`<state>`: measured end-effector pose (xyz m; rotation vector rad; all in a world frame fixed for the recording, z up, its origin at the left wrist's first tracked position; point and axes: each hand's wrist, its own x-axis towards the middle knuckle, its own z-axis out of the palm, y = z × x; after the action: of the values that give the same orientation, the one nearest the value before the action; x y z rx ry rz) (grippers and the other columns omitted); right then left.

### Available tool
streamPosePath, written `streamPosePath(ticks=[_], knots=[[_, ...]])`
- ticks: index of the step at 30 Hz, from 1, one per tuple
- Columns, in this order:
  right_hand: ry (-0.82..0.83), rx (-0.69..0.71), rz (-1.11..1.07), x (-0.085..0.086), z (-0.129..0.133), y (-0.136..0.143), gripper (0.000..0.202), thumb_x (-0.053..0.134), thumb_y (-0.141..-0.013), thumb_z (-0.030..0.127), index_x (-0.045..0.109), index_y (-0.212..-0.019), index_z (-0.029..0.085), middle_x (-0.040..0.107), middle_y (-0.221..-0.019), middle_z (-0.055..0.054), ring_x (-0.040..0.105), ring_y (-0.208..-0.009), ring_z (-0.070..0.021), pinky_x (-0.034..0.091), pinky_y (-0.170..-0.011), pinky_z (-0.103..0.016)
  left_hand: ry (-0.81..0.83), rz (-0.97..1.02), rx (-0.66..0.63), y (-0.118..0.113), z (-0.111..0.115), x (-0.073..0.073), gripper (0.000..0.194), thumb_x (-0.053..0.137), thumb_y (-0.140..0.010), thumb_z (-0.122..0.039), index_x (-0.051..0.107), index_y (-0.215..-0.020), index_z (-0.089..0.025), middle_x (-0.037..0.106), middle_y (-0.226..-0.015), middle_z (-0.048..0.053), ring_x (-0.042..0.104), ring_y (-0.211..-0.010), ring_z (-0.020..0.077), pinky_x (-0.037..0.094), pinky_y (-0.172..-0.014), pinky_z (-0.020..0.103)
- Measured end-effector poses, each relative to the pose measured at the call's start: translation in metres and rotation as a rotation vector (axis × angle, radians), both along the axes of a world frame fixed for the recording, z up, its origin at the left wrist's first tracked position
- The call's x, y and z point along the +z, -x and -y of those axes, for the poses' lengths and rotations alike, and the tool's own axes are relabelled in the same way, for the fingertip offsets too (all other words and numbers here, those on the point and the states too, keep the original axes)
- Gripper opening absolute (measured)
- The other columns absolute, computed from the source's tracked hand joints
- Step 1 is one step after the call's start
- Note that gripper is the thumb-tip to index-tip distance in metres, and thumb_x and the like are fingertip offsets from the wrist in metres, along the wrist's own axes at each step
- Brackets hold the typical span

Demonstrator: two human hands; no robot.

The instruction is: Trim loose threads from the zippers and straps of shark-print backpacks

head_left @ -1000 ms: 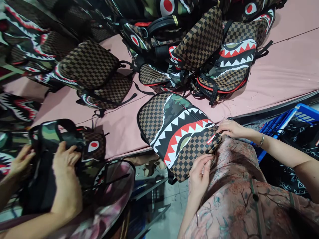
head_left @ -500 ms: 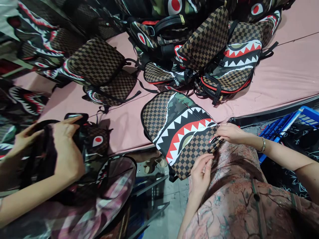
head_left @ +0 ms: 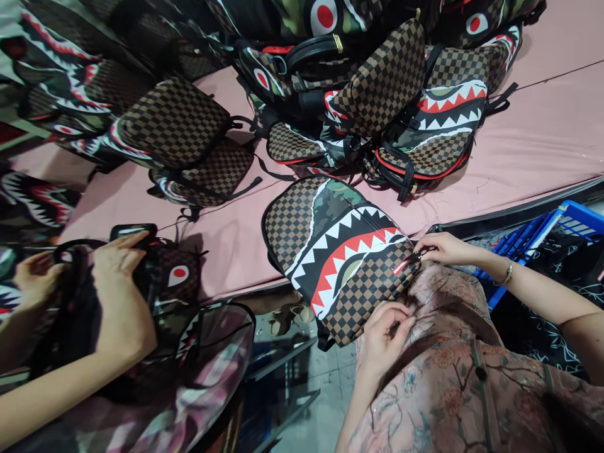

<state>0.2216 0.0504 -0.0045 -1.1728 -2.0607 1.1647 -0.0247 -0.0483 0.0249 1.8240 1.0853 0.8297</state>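
Observation:
A backpack (head_left: pixel 372 286) in brown-and-black check, with a camouflage panel and a red and white shark mouth, lies tilted across the table's front edge and my lap. My right hand (head_left: pixel 446 248) is closed in a pinch at its lower right corner, on a small dark zipper pull (head_left: pixel 418 255). Beside that pull a short red and white strip shows on the check. My left hand (head_left: pixel 384 330) rests against the bag's lower edge, fingers curled toward the thumb; whatever is between them is hidden.
Similar backpacks (head_left: pixel 174 123) are heaped along the pink table (head_left: pixel 542 138). At left, a co-worker's hands (head_left: pixel 120 270) handle another dark bag. A blue crate (head_left: pixel 580 217) with black printed items stands at right. Metal bars (head_left: pixel 287 358) show below the table.
My right hand has drawn slightly away from the bag's corner, with the pull between its fingers. The left hand has slid a little down along the edge. The view has shifted slightly.

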Motion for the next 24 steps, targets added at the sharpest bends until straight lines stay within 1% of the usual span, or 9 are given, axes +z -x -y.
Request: streamPosePath(ticks=[1, 2, 4, 5, 6, 10, 14, 20, 24], knots=[[0.093, -0.017, -0.011, -0.001, -0.004, -0.006, 0.023, 0.055, -0.080, 0.034, 0.063, -0.093, 0.016, 0.066, -0.088, -0.005, 0.058, -0.079, -0.0172, 0.043, -0.072, -0.028, -0.002, -0.009, -0.013, -0.001, 0.000, 0.000, 0.006, 0.056, -0.079, -0.021, 0.060, -0.082, -0.017, 0.062, -0.091, 0.009, 0.058, -0.085, 0.0178, 0.049, -0.077, 0.034], [0.168, -0.016, -0.030, -0.003, -0.009, -0.011, 0.025, 0.056, -0.079, 0.035, 0.063, -0.092, 0.015, 0.065, -0.088, -0.005, 0.058, -0.079, -0.0171, 0.043, -0.072, -0.028, 0.000, -0.024, -0.015, -0.002, 0.000, 0.000, 0.015, 0.056, -0.079, -0.020, 0.058, -0.094, -0.017, 0.061, -0.099, 0.010, 0.058, -0.089, 0.0185, 0.049, -0.079, 0.035], [0.269, 0.039, -0.070, -0.008, -0.019, -0.019, 0.029, 0.057, -0.077, 0.037, 0.063, -0.090, 0.012, 0.065, -0.087, -0.006, 0.057, -0.078, -0.0166, 0.043, -0.072, -0.028, 0.012, -0.068, -0.008, -0.005, 0.000, -0.001, 0.041, 0.056, -0.079, -0.021, 0.047, -0.119, -0.019, 0.053, -0.116, 0.013, 0.056, -0.098, 0.0194, 0.047, -0.086, 0.038], [0.300, 0.080, -0.083, -0.010, -0.023, -0.021, 0.031, 0.058, -0.075, 0.038, 0.063, -0.088, 0.011, 0.064, -0.085, -0.006, 0.057, -0.077, -0.0162, 0.043, -0.072, -0.028, 0.018, -0.088, -0.013, -0.006, 0.000, -0.002, 0.047, 0.055, -0.080, -0.021, 0.042, -0.125, -0.020, 0.051, -0.121, 0.014, 0.055, -0.101, 0.0197, 0.046, -0.088, 0.039], [0.321, 0.121, -0.088, -0.011, -0.028, -0.022, 0.031, 0.059, -0.074, 0.039, 0.063, -0.087, 0.011, 0.064, -0.084, -0.005, 0.057, -0.077, -0.0157, 0.043, -0.072, -0.028, 0.020, -0.101, -0.026, -0.006, 0.000, -0.003, 0.046, 0.054, -0.081, -0.021, 0.042, -0.125, -0.020, 0.051, -0.121, 0.013, 0.054, -0.103, 0.0197, 0.046, -0.090, 0.039], [0.315, 0.228, -0.050, -0.003, -0.043, -0.020, 0.030, 0.060, -0.074, 0.040, 0.064, -0.086, 0.013, 0.063, -0.082, -0.003, 0.056, -0.075, -0.0145, 0.043, -0.071, -0.026, 0.009, -0.095, -0.053, -0.005, 0.001, -0.005, 0.026, 0.048, -0.084, -0.019, 0.056, -0.109, -0.020, 0.058, -0.112, 0.010, 0.054, -0.106, 0.0202, 0.046, -0.090, 0.037], [0.240, 0.282, 0.024, 0.004, -0.051, -0.014, 0.027, 0.060, -0.075, 0.039, 0.065, -0.085, 0.014, 0.064, -0.081, -0.003, 0.056, -0.073, -0.0137, 0.042, -0.068, -0.024, 0.015, -0.106, -0.012, -0.001, 0.002, -0.007, 0.023, 0.048, -0.084, -0.020, 0.059, -0.104, -0.020, 0.061, -0.106, 0.009, 0.057, -0.101, 0.0191, 0.048, -0.088, 0.035], [0.231, 0.229, 0.008, -0.003, -0.050, -0.016, 0.026, 0.059, -0.075, 0.039, 0.065, -0.082, 0.014, 0.064, -0.078, -0.002, 0.057, -0.072, -0.0142, 0.042, -0.068, -0.025, 0.024, -0.101, 0.006, 0.002, 0.002, -0.007, 0.022, 0.048, -0.084, -0.019, 0.061, -0.102, -0.020, 0.062, -0.103, 0.008, 0.057, -0.099, 0.0181, 0.048, -0.086, 0.033], [0.269, 0.206, -0.006, 0.000, -0.047, -0.019, 0.027, 0.060, -0.074, 0.038, 0.064, -0.085, 0.014, 0.065, -0.082, -0.003, 0.058, -0.076, -0.0158, 0.043, -0.070, -0.027, 0.016, -0.085, 0.016, 0.003, 0.001, -0.008, 0.022, 0.048, -0.084, -0.019, 0.061, -0.101, -0.020, 0.063, -0.102, 0.008, 0.058, -0.097, 0.0176, 0.048, -0.084, 0.033]])
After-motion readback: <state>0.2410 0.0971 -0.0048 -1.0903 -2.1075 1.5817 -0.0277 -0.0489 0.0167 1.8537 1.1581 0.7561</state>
